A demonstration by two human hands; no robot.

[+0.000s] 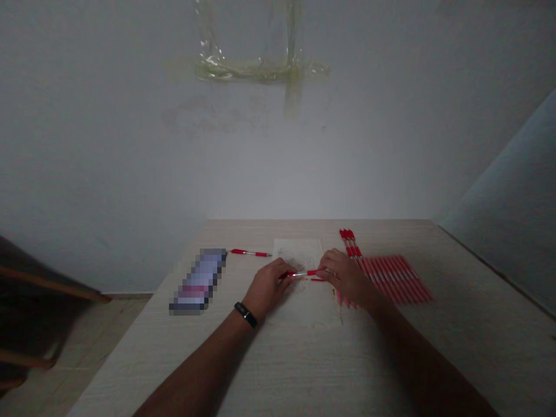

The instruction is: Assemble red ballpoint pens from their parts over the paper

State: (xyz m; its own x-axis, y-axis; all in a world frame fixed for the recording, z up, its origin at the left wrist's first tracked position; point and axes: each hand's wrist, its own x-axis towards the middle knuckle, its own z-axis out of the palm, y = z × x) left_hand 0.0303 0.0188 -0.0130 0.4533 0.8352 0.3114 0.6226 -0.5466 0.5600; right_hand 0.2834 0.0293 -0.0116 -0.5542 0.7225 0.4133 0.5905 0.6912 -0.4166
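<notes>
Red-and-white slim pen [304, 273] held level between my left grip [270, 288] and right grip [343, 277], both clenched firmly; row of slim red pens [397, 279] at two o'clock.

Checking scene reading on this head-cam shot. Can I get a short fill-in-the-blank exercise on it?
A black wristband circles the ____ wrist.
The left hand and right hand together hold ____ slim red pen.
A lone slim red pen lies on the pale wooden table, to the ____ of the white sheet.
The fanned row of slim pens beside the right hand is ____.

Missing words: left; one; left; red.
</notes>
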